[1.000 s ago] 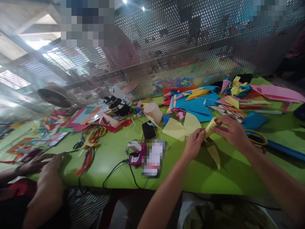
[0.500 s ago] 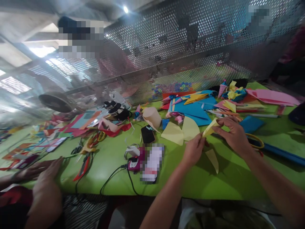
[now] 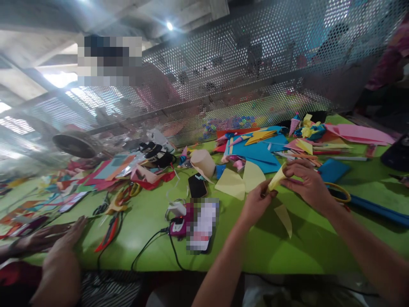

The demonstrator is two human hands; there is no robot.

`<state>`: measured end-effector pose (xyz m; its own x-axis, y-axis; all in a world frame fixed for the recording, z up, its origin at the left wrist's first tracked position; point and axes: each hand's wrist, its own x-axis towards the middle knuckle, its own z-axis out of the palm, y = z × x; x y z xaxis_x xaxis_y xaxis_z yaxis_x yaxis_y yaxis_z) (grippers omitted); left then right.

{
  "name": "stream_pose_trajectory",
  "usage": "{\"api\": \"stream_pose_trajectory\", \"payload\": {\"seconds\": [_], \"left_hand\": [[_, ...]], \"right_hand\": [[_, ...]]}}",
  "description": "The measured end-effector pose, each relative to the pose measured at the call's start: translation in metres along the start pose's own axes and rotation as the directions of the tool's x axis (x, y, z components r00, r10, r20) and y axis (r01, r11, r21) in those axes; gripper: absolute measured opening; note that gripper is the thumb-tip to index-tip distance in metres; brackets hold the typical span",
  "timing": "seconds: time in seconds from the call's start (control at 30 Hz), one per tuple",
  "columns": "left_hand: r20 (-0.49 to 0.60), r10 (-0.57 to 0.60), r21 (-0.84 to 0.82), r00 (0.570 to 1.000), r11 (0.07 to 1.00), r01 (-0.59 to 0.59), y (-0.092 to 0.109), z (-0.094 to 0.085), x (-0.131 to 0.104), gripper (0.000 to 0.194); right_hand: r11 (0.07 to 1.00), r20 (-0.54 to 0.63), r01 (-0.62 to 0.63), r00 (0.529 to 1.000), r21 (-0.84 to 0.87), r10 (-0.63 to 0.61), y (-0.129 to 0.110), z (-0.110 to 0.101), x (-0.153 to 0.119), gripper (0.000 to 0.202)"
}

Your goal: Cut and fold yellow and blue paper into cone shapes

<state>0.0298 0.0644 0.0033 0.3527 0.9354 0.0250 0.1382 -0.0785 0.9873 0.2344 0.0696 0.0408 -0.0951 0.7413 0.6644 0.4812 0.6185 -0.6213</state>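
Observation:
Both of my hands hold one yellow paper piece (image 3: 277, 178), rolled into a narrow, slanting cone, above the green table (image 3: 153, 251). My left hand (image 3: 258, 200) pinches its lower tip. Around its upper, wider end are the fingers of my right hand (image 3: 302, 179). Below them a curved yellow scrap (image 3: 283, 219) lies on the table. Two flat yellow paper sectors (image 3: 230, 183) (image 3: 253, 175) lie to the left, beyond my left hand.
A phone (image 3: 203, 226), a purple plug adapter (image 3: 179, 226) with cables and orange-handled pliers (image 3: 109, 232) lie to the left. Another person's hands (image 3: 64, 234) rest at far left. Blue paper (image 3: 255, 151), pencils (image 3: 302, 157) and yellow-handled scissors (image 3: 338, 192) lie behind and right.
The yellow paper in my hands is turned more upright and looks more tightly rolled. The whole view has shifted slightly, and the table items sit a little lower in it.

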Motion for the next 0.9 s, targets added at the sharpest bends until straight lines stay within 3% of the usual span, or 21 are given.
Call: {"api": "stream_pose_trajectory", "payload": {"seconds": [0.07, 0.2, 0.37, 0.5, 0.6, 0.73, 0.9], "left_hand": [[0.043, -0.014, -0.060, 0.999, 0.998, 0.017, -0.002, 0.001, 0.000, 0.055], [0.071, -0.058, -0.079, 0.996, 0.995, 0.063, -0.001, 0.003, -0.003, 0.037], [0.030, 0.064, 0.050, 0.997, 0.997, -0.066, -0.002, 0.002, -0.003, 0.027], [0.016, 0.071, 0.134, 0.997, 0.988, -0.072, -0.009, 0.001, -0.001, 0.022], [0.008, 0.092, 0.123, 0.996, 0.988, -0.092, -0.011, 0.001, -0.002, 0.020], [-0.021, 0.104, 0.098, 0.994, 0.990, -0.102, -0.015, 0.001, -0.004, 0.022], [-0.051, 0.009, -0.034, 0.999, 0.999, -0.010, -0.019, 0.003, -0.003, 0.039]], "right_hand": [[0.999, 0.071, 0.031, 0.997, 0.017, -0.032, -0.003, 0.001, -0.001, 0.016], [0.991, 0.194, 0.123, 0.972, 0.045, -0.129, -0.007, 0.003, -0.002, 0.010], [0.988, 0.154, 0.145, 0.979, -0.055, -0.136, -0.009, 0.003, -0.004, 0.009], [0.983, 0.145, 0.125, 0.984, -0.134, -0.106, -0.013, 0.004, -0.005, 0.017], [0.986, 0.134, 0.096, 0.988, -0.135, -0.078, -0.017, 0.003, -0.006, 0.022], [0.991, 0.115, 0.045, 0.993, -0.126, -0.031, -0.021, 0.002, -0.006, 0.008], [0.991, 0.195, 0.089, 0.978, -0.096, -0.068, -0.022, 0.003, -0.007, 0.012]]}}
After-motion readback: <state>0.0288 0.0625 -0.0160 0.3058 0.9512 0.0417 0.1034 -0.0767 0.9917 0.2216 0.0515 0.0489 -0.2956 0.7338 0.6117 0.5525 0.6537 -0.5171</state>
